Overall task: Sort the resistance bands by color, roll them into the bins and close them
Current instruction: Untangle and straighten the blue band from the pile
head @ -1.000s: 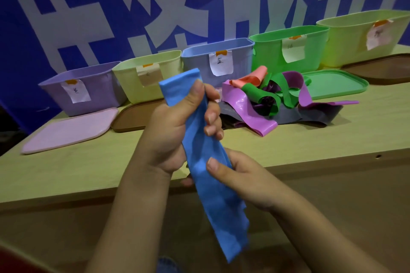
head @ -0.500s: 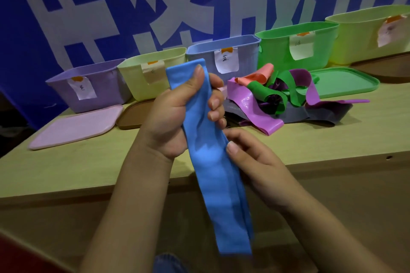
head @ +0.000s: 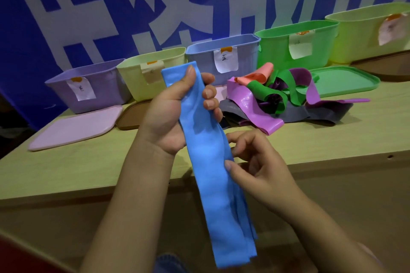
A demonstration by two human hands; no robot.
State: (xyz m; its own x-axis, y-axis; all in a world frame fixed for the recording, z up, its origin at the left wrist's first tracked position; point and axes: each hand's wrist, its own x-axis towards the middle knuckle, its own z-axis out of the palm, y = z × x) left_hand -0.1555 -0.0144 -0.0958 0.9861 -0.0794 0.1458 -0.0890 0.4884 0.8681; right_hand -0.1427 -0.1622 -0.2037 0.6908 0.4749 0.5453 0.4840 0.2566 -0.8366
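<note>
A long blue resistance band (head: 213,162) hangs in front of the table edge. My left hand (head: 170,115) grips its upper end, thumb on the front and fingers curled behind. My right hand (head: 257,168) pinches the band's right edge lower down, thumb on the front. A tangled pile of bands (head: 281,97) in purple, green, orange and grey lies on the table behind my hands. Five open bins line the back: purple bin (head: 88,86), pale yellow bin (head: 153,71), blue bin (head: 224,55), green bin (head: 295,44), yellow-green bin (head: 366,31).
Lids lie flat on the wooden table (head: 66,168) before the bins: a pink lid (head: 73,126), a brown lid (head: 131,115), a green lid (head: 341,82) and a brown lid (head: 386,64) at far right. A blue banner with white characters stands behind.
The band hangs straighter and flatter than before. My right hand has shifted down along the band's right edge; my left hand keeps its grip at the top.
</note>
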